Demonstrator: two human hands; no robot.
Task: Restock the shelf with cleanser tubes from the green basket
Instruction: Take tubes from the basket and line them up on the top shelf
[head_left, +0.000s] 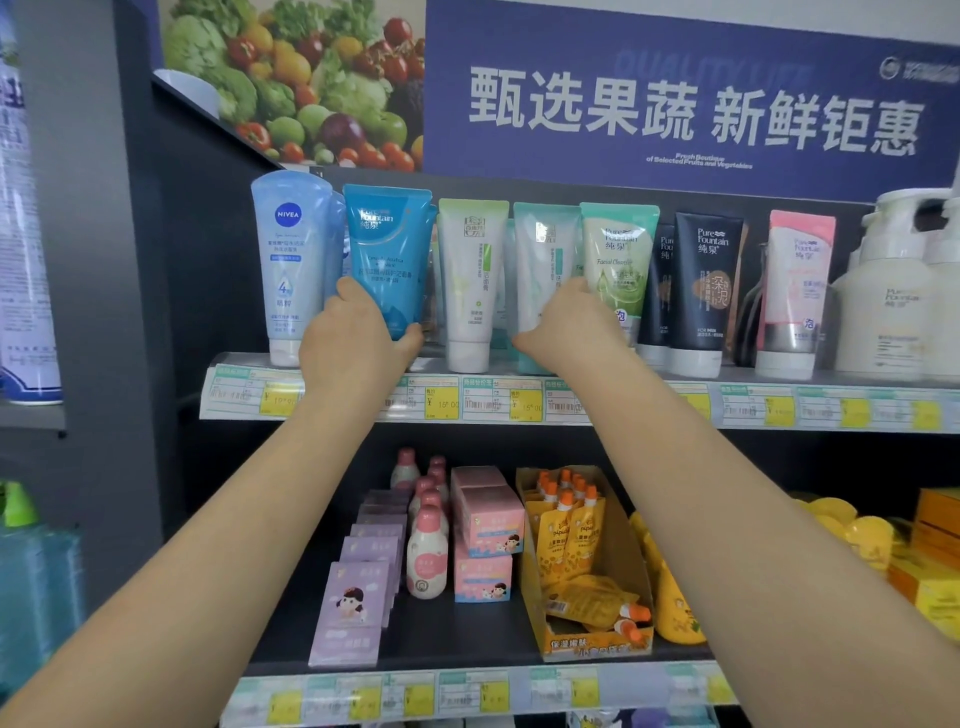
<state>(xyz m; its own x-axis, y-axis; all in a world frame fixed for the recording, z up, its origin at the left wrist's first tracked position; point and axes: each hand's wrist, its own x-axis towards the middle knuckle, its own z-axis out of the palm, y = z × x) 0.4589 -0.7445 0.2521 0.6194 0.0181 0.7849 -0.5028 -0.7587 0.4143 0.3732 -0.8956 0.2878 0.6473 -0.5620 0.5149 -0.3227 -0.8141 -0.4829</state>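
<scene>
Tubes crowd your shelf (519, 400) edge to edge: your left hand (358, 338) grips the blue tube (387, 249); your right hand (576, 325) grips the teal tube (543, 260), green tube (618, 249) touching.

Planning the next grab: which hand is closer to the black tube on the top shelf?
Right. The right hand is at the mint and green tubes, just left of the black tube. The left hand grips the blue tube, several tubes further left.

Both arms reached up and forward.
The left hand (353, 338) had fingers curled in a grip; the right hand (571, 327) had its fingers bent forward.
</scene>
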